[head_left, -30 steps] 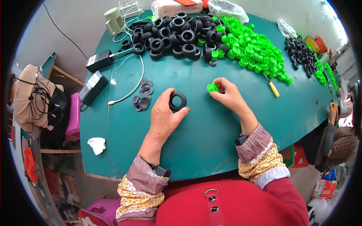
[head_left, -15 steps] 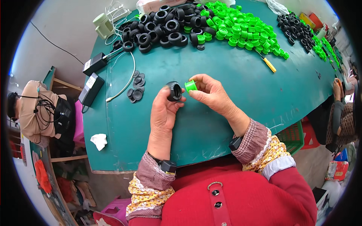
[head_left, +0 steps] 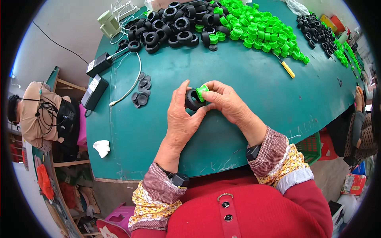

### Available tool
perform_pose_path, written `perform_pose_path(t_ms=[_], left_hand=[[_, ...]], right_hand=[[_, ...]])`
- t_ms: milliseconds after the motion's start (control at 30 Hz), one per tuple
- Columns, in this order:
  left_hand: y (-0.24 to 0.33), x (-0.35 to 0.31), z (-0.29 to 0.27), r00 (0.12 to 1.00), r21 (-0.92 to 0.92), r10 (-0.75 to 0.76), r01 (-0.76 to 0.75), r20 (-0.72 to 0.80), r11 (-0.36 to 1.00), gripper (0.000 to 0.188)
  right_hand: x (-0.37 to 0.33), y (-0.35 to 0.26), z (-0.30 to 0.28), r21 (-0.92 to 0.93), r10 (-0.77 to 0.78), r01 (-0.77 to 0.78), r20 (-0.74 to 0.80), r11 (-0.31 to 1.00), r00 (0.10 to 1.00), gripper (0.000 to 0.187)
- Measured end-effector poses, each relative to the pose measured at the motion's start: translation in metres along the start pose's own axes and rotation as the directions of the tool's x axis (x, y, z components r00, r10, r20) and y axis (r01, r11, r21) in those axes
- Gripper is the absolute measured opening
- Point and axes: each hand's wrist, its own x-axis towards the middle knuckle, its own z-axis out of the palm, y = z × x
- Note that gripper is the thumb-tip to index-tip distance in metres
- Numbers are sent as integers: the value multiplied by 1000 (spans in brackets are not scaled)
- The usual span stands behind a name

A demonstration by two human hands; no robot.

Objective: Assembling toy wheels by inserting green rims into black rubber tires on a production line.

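At the centre of the frame, the left hand (head_left: 182,117), thumb and fingers spread in a curve, grips the black ring (head_left: 194,106) by its outer wall, while the right hand (head_left: 230,102), thumb and forefinger closely pinched, holds the green hub (head_left: 201,92) at the ring's upper-right side.

Bright, fairly even light covers the green table (head_left: 123,146), where shadows are soft and faint. The upper-right rim is pale and washed out with a bluish fringe, while the space under the wooden board (head_left: 71,163) at left is dim. The left hand (head_left: 182,119) and right hand (head_left: 230,104) look reasonably sharp; the heaped black tyres (head_left: 170,29) lose detail in their darkest gaps. Fisheye distortion curves the table's edge, small things near the rim smear, and black fills all 4 corners.
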Motion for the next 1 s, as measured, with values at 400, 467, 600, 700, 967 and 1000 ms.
perform_pose_path(t_ms=[400,467,600,700,967,1000], left_hand=[[-3,3,-7,938,-611,-257,348,234,711,60],[-3,4,-8,936,-619,-277,352,217,703,59],[-8,5,-10,921,-628,-271,388,279,675,58],[-13,5,-12,853,-708,-350,518,387,480,62],[-7,3,-2,903,-557,-365,427,225,713,65],[-5,6,-4,889,-556,-401,453,222,697,62]], right_hand=[[-3,-2,5,-95,-69,68,-2,993,998,33],[-1,1,7,-97,-122,122,-2,988,992,32],[2,8,5,-143,-192,187,-21,972,981,29],[-7,-3,12,-610,-258,167,-64,775,964,29],[-8,3,12,-690,-440,432,181,580,880,39],[-9,1,10,-605,-320,375,202,702,926,42]])
